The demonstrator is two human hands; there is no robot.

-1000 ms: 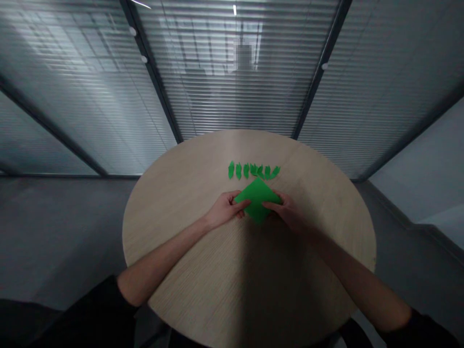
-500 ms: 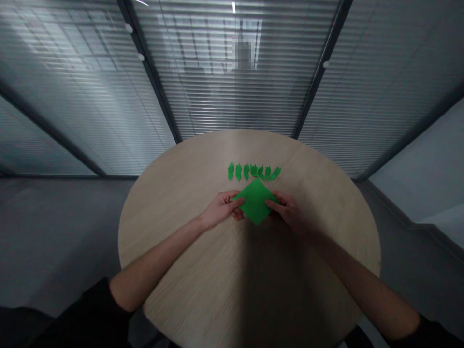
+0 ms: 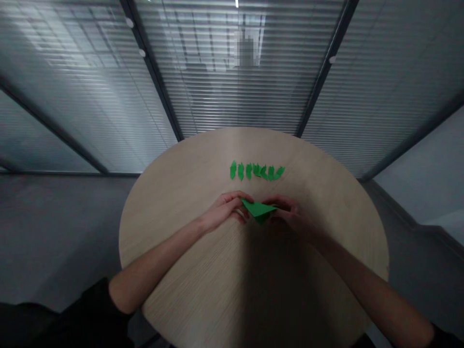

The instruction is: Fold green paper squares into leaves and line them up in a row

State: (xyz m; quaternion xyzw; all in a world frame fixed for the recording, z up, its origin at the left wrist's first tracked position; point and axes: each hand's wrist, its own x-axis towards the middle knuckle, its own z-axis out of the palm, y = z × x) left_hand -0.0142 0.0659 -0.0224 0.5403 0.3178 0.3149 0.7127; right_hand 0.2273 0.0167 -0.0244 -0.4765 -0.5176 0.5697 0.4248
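A sheet of green paper (image 3: 258, 209) is folded over into a triangle, its point towards me and a lower layer showing beneath. My left hand (image 3: 232, 207) pinches its left corner, with the fingers along the upper edge. At the right corner, my right hand (image 3: 286, 212) is closed on the paper, partly in shadow. Just beyond the hands, several small folded green paper pieces (image 3: 249, 171) lie in a row on the table; those on the right sit close together or overlap.
The round wooden table (image 3: 174, 193) carries everything, and a dark shadow falls across its near middle. Behind it stand glass partitions with blinds (image 3: 217, 106) and dark frames. Grey floor (image 3: 65, 217) shows at the left.
The green paper was a flat diamond held by its side corners; its far half is now folded down towards me. Both hands have shifted slightly inward over the upper edge.
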